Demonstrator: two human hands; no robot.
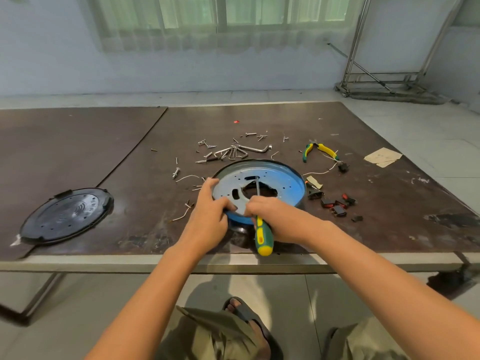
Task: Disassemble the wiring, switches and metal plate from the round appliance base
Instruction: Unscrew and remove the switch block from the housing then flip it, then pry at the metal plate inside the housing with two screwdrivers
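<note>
A scuffed brown bench (376,131) carries a round appliance base (285,183) near its front edge, screws (177,173) and hex keys (235,152) behind it, pliers (320,149) and switches (337,203) right, a black cover (66,215) left.

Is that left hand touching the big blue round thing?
Touching. The head view shows the left hand gripping the near-left rim of the blue round base, with its fingers curled over the edge.

Left hand (210,209) grips the round base (287,181); right hand (271,215) holds a screwdriver (262,236), tip seemingly inside it.
</note>
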